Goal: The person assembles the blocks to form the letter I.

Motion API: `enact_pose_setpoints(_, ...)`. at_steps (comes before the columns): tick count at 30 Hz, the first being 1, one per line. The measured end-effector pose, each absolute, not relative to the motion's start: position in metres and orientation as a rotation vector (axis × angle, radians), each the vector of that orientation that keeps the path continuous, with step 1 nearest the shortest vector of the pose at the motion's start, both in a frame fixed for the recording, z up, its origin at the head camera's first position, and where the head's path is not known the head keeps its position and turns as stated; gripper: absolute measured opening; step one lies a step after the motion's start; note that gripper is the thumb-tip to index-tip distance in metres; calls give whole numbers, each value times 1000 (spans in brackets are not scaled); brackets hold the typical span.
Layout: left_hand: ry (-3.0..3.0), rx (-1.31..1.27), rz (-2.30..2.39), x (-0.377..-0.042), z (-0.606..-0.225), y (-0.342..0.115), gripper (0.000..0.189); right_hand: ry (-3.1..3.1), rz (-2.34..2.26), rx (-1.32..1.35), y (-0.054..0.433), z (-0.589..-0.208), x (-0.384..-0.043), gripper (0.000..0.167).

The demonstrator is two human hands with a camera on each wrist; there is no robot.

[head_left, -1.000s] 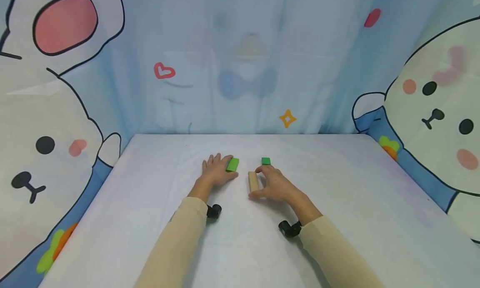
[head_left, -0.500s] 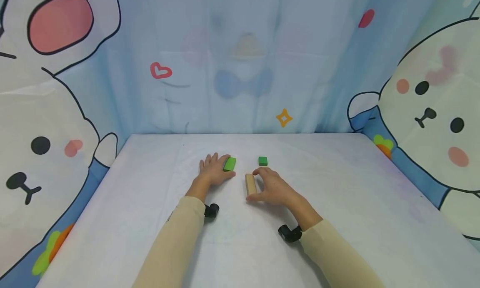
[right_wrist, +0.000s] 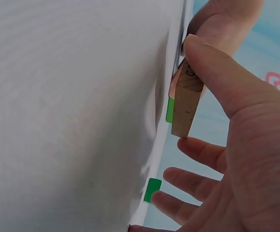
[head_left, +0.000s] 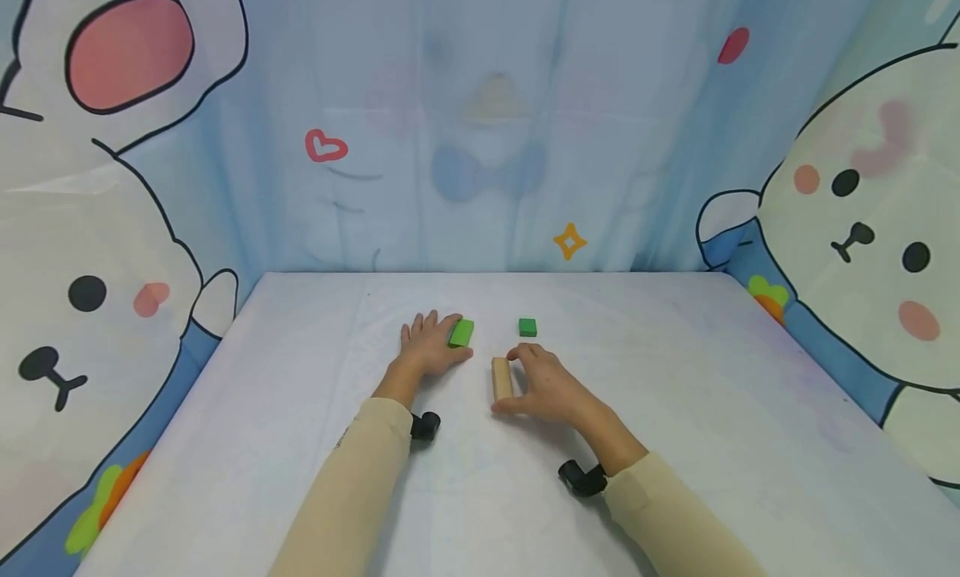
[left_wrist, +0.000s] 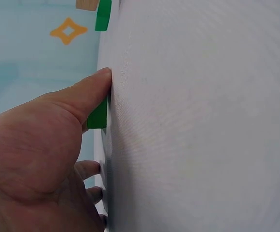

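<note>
My left hand (head_left: 429,348) holds a light green block (head_left: 461,333) flat on the table, index finger at its far end and thumb at its near end. In the left wrist view the thumb covers part of this green block (left_wrist: 98,115). To its right, my right hand (head_left: 547,385) pinches a plain wooden block (head_left: 502,379) lengthwise between thumb and index finger. Dark marks show on the end of the wooden block (right_wrist: 185,106) by the thumb in the right wrist view. The other right fingers are spread. Beyond that hand sits a small dark green block (head_left: 527,328).
A white cloth covers the table (head_left: 675,360). Behind its far edge hangs a blue curtain (head_left: 487,202) printed with cartoon animals. Each wrist carries a small black camera, the left camera (head_left: 425,427) and the right camera (head_left: 583,479).
The right hand has drawn the wooden block slightly toward me, away from the dark green block, which now shows whole. The left hand stays put on its block; the head view has shifted a little.
</note>
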State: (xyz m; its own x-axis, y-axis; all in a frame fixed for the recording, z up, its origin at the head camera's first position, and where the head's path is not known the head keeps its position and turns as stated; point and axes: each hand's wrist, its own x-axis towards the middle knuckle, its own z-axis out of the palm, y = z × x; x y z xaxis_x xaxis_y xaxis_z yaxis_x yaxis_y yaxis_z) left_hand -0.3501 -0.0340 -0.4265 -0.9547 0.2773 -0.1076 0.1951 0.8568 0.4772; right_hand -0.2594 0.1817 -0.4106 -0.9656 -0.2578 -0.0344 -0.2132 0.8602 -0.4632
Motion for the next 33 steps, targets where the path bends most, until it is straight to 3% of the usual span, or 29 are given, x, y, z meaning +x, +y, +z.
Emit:
enact_pose_setpoints(19, 2859, 355, 747, -349, -425, -34, 77, 3014, -524, -370, 178, -419, -260, 86)
enact_pose_setpoints(33, 2863, 361, 740, -347, -426, -35, 77, 3001, -550, -442, 182, -418, -256, 98)
